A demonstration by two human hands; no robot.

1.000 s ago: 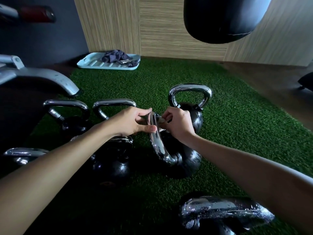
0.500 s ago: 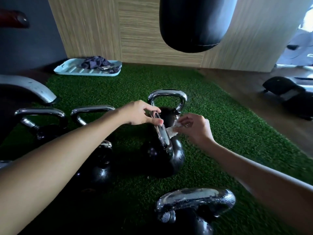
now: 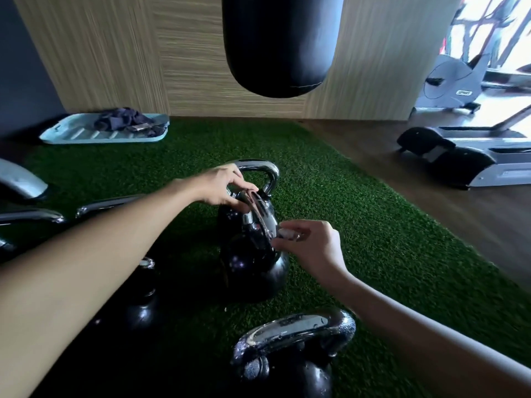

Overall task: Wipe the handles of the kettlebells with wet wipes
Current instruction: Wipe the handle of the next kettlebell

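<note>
Where the kettlebell stands: the black kettlebell (image 3: pixel 253 262) sits about midway along the green turf (image 3: pixel 373 239), between the two hands, its chrome handle (image 3: pixel 260 209) turned nearly edge-on.
Wet wipe: a small white wad, the wet wipe (image 3: pixel 287 234) is pressed to the right side of that handle, low down near the ball.
Right hand: the right hand (image 3: pixel 313 248) comes in from the right, and its fingers (image 3: pixel 293 225) and thumb pinch the wipe.
Left hand: the left hand (image 3: pixel 221 188) reaches across from the left, with its fingers (image 3: pixel 244 186) curled and pinching the top of the handle.
Just behind: a second kettlebell (image 3: pixel 268 170) stands close beyond the first, showing mostly its chrome loop past the left hand.
Nearest me: a third kettlebell (image 3: pixel 293 340) stands at the bottom edge, apart from the one being wiped, its handle speckled with wet.
Under the left forearm: more kettlebells (image 3: pixel 140 305) stand in shadow on the turf.
Back left corner: a pale tray (image 3: pixel 71 136) lies by the wall, with a dark cloth (image 3: pixel 123 122) heaped in it.
Overhead: a black punching bag (image 3: pixel 275 44) hangs in front of the wood-panelled wall (image 3: pixel 115 53).
Off to the right: a treadmill (image 3: pixel 488 165) stands on the wooden floor (image 3: pixel 431 211) beyond the turf.
</note>
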